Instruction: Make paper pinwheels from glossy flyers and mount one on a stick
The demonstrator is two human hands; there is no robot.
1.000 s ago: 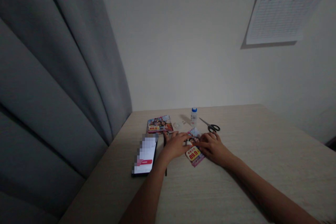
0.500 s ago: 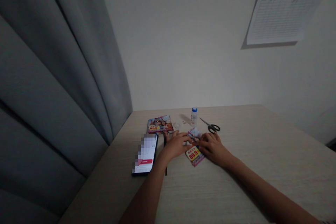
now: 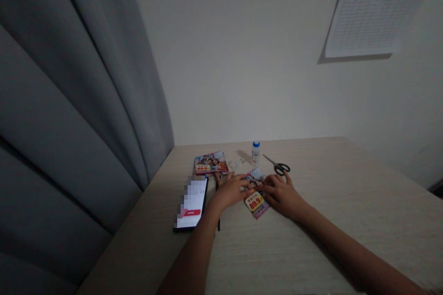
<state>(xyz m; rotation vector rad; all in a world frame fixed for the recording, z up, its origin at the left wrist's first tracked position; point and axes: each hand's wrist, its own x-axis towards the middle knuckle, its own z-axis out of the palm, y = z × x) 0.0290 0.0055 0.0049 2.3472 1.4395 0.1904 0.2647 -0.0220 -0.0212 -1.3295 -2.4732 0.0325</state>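
Observation:
A colourful flyer piece (image 3: pixel 256 203) with a yellow price label lies on the wooden table (image 3: pixel 311 249) between my hands. My left hand (image 3: pixel 231 190) rests palm down on its left edge, fingers stretched out flat. My right hand (image 3: pixel 281 192) lies on its right edge, fingers spread and pressing the paper down. A crumpled bit of the same paper (image 3: pixel 256 174) sticks up just beyond my fingertips.
A phone (image 3: pixel 191 203) with a lit screen lies left of my left hand, with a thin dark pencil (image 3: pixel 218 221) beside it. A second flyer (image 3: pixel 210 163), a small glue bottle (image 3: pixel 255 153) and scissors (image 3: pixel 278 166) lie further back. A grey curtain (image 3: pixel 69 115) hangs at the left.
Both hands have shifted only slightly on the flyer piece; nothing else has moved.

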